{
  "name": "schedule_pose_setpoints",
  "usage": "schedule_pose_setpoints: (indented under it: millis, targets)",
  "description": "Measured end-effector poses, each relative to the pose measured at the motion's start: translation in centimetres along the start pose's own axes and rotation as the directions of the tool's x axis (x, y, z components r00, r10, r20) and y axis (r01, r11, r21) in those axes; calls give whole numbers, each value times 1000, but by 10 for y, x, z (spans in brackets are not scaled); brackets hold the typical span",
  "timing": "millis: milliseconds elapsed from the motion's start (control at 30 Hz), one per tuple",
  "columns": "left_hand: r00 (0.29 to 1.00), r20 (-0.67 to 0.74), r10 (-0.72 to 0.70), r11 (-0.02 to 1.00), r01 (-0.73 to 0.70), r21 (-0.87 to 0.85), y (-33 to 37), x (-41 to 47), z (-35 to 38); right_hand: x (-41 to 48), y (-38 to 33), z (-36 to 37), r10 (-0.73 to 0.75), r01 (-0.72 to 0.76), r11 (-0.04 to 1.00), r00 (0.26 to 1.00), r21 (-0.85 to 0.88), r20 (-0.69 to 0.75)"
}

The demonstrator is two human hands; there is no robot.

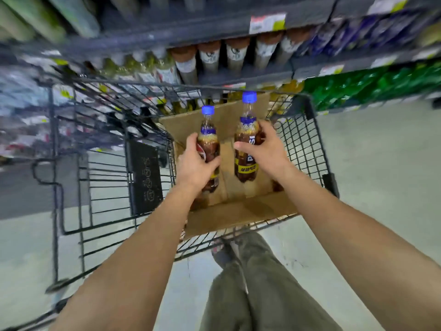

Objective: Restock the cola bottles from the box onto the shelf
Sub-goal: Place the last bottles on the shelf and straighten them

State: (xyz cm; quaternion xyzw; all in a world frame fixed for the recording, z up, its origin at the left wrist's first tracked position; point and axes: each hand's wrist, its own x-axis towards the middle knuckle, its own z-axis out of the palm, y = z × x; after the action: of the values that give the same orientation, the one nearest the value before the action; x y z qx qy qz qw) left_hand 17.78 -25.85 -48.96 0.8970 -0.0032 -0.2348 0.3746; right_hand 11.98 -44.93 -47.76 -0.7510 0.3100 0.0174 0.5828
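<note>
A person's left hand and right hand each grip a cola bottle, fingers wrapped round: left bottle, right bottle. Both upright above cardboard box in wire cart, w/ stocked shelf at far side.

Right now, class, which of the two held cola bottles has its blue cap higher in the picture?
The bottle in the right hand: its cap sits above that of the other bottle, held by the left hand.
</note>
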Motion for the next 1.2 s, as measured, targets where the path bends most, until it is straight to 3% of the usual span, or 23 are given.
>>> schedule_pose_setpoints:
  millis: [233, 567, 900, 1200]
  targets:
    - [954, -77, 289, 956, -291, -22, 109, -56, -68, -59, -105, -71, -201, 207, 978, 965, 21, -168]
    - [782, -167, 601, 779, -619, -99, 264, -123, -109, -132, -210, -189, -383, 391, 920, 871, -38, -308]
    - [667, -194, 719, 672, -739, -48, 407, -175, -76, -152, -255, -341, -461, 475, 876, 778, -82, -426]
    - [660, -244, 710, 674, -738, -37, 524, -204, 31, -139, -234, -507, -513, 508, 853, 773, -120, -373]
